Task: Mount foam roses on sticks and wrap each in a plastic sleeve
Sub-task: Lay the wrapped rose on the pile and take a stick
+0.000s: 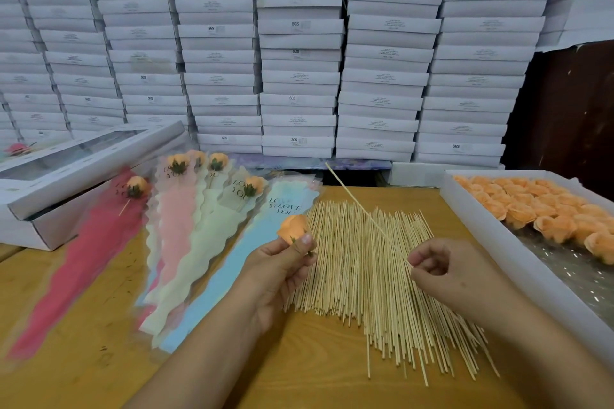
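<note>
My left hand (282,264) pinches an orange foam rose (291,227) between thumb and fingers, bloom up and to the left. My right hand (442,267) pinches the near end of one thin wooden stick (362,207), which slants up and away to the left, apart from the rose. Both hands hover over a big heap of sticks (372,289) on the wooden table. Coloured plastic sleeves printed "LOVE YOU" (199,262) fan out at the left; several finished roses on sticks (179,163) lie on them.
A white tray (518,262) at the right holds many loose orange roses (545,212). An open white window box (66,173) sits at the far left. Stacks of white flat boxes (299,53) wall off the back.
</note>
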`<state>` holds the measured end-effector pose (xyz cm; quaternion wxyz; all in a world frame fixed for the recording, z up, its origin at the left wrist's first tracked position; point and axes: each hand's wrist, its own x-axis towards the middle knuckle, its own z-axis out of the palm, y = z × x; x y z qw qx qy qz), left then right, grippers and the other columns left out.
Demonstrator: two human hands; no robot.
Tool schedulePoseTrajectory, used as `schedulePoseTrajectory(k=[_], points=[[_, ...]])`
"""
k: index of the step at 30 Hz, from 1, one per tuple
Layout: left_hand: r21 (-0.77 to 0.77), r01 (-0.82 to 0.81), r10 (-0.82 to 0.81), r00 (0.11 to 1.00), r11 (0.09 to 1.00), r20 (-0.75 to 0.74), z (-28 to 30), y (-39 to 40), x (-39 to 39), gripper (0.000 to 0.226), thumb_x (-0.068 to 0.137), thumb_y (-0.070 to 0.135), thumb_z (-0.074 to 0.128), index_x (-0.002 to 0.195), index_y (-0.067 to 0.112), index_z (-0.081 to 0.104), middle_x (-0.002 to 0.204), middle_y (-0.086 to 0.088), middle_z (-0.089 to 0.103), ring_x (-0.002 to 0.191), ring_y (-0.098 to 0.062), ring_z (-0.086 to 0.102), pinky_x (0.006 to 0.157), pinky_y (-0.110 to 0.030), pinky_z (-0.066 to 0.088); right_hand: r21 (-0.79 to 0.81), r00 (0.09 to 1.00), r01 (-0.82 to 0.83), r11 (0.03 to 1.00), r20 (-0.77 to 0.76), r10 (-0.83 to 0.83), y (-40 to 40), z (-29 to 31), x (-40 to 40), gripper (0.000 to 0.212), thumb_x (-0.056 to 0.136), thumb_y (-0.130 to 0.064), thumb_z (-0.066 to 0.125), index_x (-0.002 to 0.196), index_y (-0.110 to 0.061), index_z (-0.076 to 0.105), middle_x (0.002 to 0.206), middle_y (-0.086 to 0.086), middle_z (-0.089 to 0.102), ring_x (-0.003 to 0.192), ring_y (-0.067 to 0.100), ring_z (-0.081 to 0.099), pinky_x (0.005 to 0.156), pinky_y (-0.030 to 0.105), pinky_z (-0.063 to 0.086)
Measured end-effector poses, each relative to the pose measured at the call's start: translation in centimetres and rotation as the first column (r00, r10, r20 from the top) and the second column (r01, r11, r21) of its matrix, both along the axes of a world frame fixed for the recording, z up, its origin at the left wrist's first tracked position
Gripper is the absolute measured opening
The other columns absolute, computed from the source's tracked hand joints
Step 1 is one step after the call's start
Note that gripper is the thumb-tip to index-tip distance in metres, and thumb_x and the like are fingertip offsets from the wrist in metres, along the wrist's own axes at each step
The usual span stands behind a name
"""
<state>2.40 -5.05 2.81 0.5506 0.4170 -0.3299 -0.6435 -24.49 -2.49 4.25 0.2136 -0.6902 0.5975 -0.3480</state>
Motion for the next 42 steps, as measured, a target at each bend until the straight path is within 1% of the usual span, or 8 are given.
schedulePoseTrajectory(k=[7, 11, 16, 22, 25, 29, 36, 42], points=[[-0.012, 0.009, -0.009, 1.000, 1.000, 0.022, -0.1, 0.1, -0.2, 0.040, 0.061, 0.023, 0.085, 0.097, 0.008, 0.078, 0.099, -0.012, 0.077, 0.070, -0.010, 0.070, 0.056, -0.018, 0.056, -0.037, 0.999, -0.032, 0.999, 0.015, 0.032, -0.1, 0.0, -0.2, 0.019, 0.086, -0.021, 0.074, 0.088, -0.039, 0.070, 0.083, -0.026, 0.070, 0.078, -0.004, 0.066, 0.063, 0.016, 0.049], [-0.017, 0.014, -0.014, 0.999, 1.000, 0.037, 0.0, 0.2, -0.3, 0.042, 0.062, 0.025, 0.085, 0.100, 0.007, 0.077, 0.102, -0.012, 0.076, 0.071, -0.010, 0.070, 0.057, -0.017, 0.056, -0.062, 0.986, -0.043, 0.997, 0.155, 0.053, 0.0, 0.3, 0.2, 0.026, 0.088, -0.012, 0.070, 0.097, -0.037, 0.068, 0.079, -0.005, 0.073, 0.070, 0.012, 0.070, 0.061, 0.025, 0.053], [-0.017, 0.021, -0.021, 0.999, 1.000, 0.035, 0.0, 0.3, -0.3, 0.046, 0.063, 0.024, 0.084, 0.105, 0.007, 0.076, 0.110, -0.015, 0.075, 0.072, -0.010, 0.070, 0.058, -0.018, 0.057, -0.074, 0.827, -0.052, 0.996, 0.555, 0.085, 0.8, 1.6, 0.9, 0.032, 0.092, 0.004, 0.062, 0.088, -0.022, 0.081, 0.077, 0.009, 0.073, 0.066, 0.020, 0.071, 0.056, 0.024, 0.057], [-0.009, 0.027, -0.027, 0.999, 1.000, 0.031, 0.0, 0.3, -0.3, 0.045, 0.064, 0.025, 0.084, 0.105, 0.008, 0.076, 0.111, -0.014, 0.075, 0.072, -0.010, 0.071, 0.058, -0.017, 0.056, -0.034, 0.613, -0.116, 0.993, 0.784, 0.099, 1.2, 2.6, 0.8, 0.028, 0.094, 0.008, 0.050, 0.096, -0.001, 0.076, 0.083, 0.018, 0.071, 0.076, 0.028, 0.073, 0.060, 0.027, 0.060], [-0.003, 0.029, -0.029, 0.999, 1.000, 0.020, 0.1, 0.3, -0.3, 0.045, 0.064, 0.024, 0.083, 0.106, 0.008, 0.076, 0.109, -0.013, 0.076, 0.072, -0.009, 0.071, 0.058, -0.017, 0.056, -0.150, 0.714, -0.033, 0.988, 0.688, 0.128, 1.4, 2.5, 0.9, 0.021, 0.091, 0.005, 0.060, 0.103, -0.007, 0.074, 0.080, 0.012, 0.075, 0.075, 0.019, 0.074, 0.062, 0.021, 0.059], [0.003, 0.031, -0.031, 1.000, 1.000, 0.002, 0.2, 0.4, -0.4, 0.048, 0.064, 0.024, 0.084, 0.108, 0.007, 0.075, 0.102, -0.010, 0.077, 0.071, -0.009, 0.071, 0.056, -0.017, 0.055, -0.501, 0.990, 0.110, 0.859, 0.132, -0.050, 1.7, 1.8, 1.1, 0.022, 0.091, -0.008, 0.066, 0.107, -0.022, 0.075, 0.083, -0.013, 0.069, 0.087, -0.003, 0.064, 0.074, 0.002, 0.045], [-0.005, 0.068, -0.069, 0.993, 0.998, -0.097, 0.3, 0.3, -0.4, 0.027, 0.064, 0.019, 0.083, 0.089, 0.009, 0.081, 0.099, -0.010, 0.076, 0.076, -0.011, 0.071, 0.062, -0.018, 0.058, -0.614, 0.992, 0.050, 0.788, -0.059, -0.108, 1.5, 1.4, 0.9, 0.029, 0.093, -0.021, 0.057, 0.117, -0.019, 0.073, 0.097, -0.008, 0.058, 0.090, 0.003, 0.051, 0.077, 0.014, 0.041], [-0.021, 0.088, -0.090, 0.972, 0.996, -0.215, 0.4, 0.3, -0.4, 0.031, 0.071, 0.010, 0.077, 0.100, 0.000, 0.075, 0.100, -0.014, 0.073, 0.080, -0.016, 0.073, 0.067, -0.023, 0.062, -0.592, 0.990, -0.003, 0.806, -0.118, -0.083, 1.3, 0.9, 1.1, 0.034, 0.088, 0.004, 0.066, 0.120, -0.008, 0.071, 0.089, -0.002, 0.058, 0.080, 0.011, 0.053, 0.067, 0.022, 0.042]])
